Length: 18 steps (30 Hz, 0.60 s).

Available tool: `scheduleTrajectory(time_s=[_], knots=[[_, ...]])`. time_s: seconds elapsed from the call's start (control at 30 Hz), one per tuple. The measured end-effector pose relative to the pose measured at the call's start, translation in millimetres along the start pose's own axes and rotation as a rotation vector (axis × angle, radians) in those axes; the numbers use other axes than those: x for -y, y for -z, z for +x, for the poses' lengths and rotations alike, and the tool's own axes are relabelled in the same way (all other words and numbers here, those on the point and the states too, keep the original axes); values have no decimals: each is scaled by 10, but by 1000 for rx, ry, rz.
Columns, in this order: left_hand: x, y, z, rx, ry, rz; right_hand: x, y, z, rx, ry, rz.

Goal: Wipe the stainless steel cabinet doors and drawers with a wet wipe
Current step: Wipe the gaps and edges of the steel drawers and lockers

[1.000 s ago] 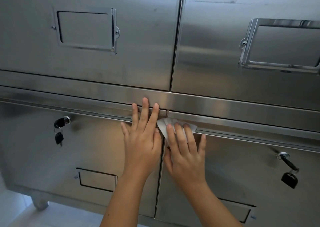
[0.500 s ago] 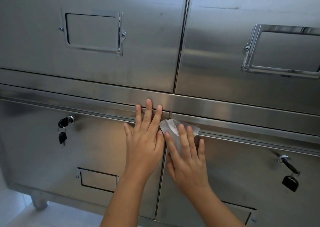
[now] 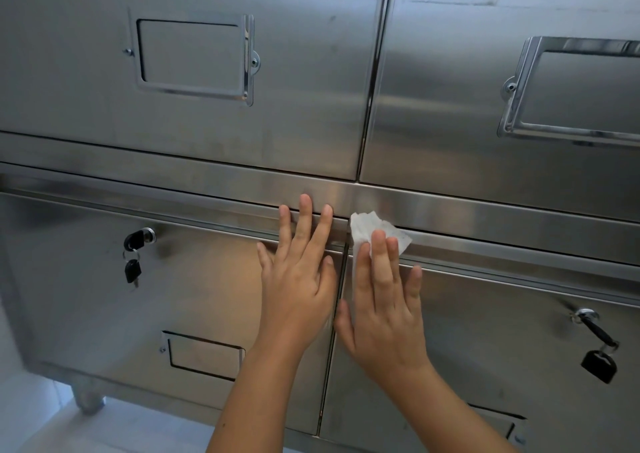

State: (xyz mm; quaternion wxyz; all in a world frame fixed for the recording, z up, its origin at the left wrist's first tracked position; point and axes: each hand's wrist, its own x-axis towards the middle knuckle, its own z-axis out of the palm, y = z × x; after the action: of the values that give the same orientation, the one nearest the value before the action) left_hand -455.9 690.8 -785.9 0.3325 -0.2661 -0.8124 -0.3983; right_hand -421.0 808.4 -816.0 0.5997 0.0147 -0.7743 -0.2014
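Down at seven o'clock, a round cabinet leg point(image 3: 88, 400) on a pale floor. At nine o'clock, a lock point(image 3: 148, 235) in the lower left door point(image 3: 86, 314), with one black key in it and a second black key point(image 3: 132, 271) dangling from a ring beneath. Up at eleven o'clock, a shiny label frame point(image 3: 194, 58) on the upper left door point(image 3: 311, 106).

Just left of centre, the left hand point(image 3: 299, 290): lies flat against the lower left door, fingers straight and slightly spread, holds nothing, reaches with three fingertips onto the ledge along that door's top edge.

Just right of centre, across the narrow gap between the two lower doors, the right hand point(image 3: 384, 314): presses with straight fingers on the white wet wipe point(image 3: 370, 226) and pins it against the top edge of the lower right door point(image 3: 502, 331). Wipe crumpled, poking out at twelve o'clock from the fingertips, just beside the gap and below the horizontal rail point(image 3: 502, 207). Right thumb close to the left hand; touching or apart, impossible to tell.

At one o'clock, a second label frame point(image 3: 571, 89). At four o'clock, a key point(image 3: 594, 328) in the lower right door's lock, with a black fob point(image 3: 599, 366) hanging from it.
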Motion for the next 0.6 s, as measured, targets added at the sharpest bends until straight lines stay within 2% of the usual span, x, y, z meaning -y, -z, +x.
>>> scheduleTrajectory(time_s=[0.17,0.33,0.6], knots=[[11,-4,-10,1,-11,27,-154,-88,64,132,79,-101],[16,-37,-23,-27,-16,59,-235,-119,132,131,191,-103],[-56,-106,-20,-93,-32,101,-610,-32,-71,145,147,-182]])
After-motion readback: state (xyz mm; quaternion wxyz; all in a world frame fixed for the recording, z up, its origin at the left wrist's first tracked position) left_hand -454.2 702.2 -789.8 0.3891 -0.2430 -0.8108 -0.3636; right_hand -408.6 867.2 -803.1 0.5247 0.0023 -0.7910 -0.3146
